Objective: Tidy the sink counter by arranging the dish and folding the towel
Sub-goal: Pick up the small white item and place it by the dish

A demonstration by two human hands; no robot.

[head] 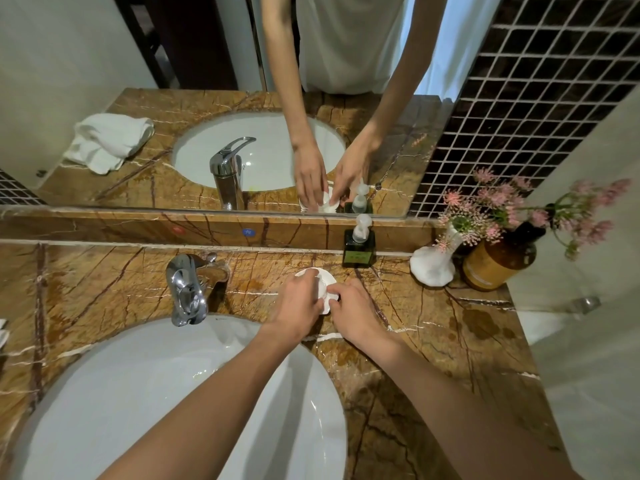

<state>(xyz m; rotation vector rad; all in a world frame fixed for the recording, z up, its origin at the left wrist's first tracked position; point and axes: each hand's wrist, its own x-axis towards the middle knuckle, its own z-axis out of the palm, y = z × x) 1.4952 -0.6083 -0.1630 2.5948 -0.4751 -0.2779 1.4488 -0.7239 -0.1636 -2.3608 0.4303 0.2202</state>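
Note:
A small white dish (pixel 313 272) sits on the brown marble counter (pixel 114 289), behind the sink and to the right of the tap. My left hand (pixel 298 306) curls over its left side. From the right, the fingertips of my right hand (pixel 356 315) pinch a white part (pixel 325 296) at the dish's near edge. Most of the dish is hidden under my fingers. The crumpled white towel (pixel 2 336) only peeks in at the far left edge of the view. Its reflection (pixel 107 142) shows in the mirror, lying unfolded on the counter.
The chrome tap (pixel 187 289) stands left of the dish, above the white basin (pixel 138 393). A dark soap pump bottle (pixel 359 249) stands just behind the dish. At the back right are a white vase (pixel 434 268) with pink flowers and a brown bottle (pixel 495 265). Wet patches (pixel 481 322) mark the counter's right side.

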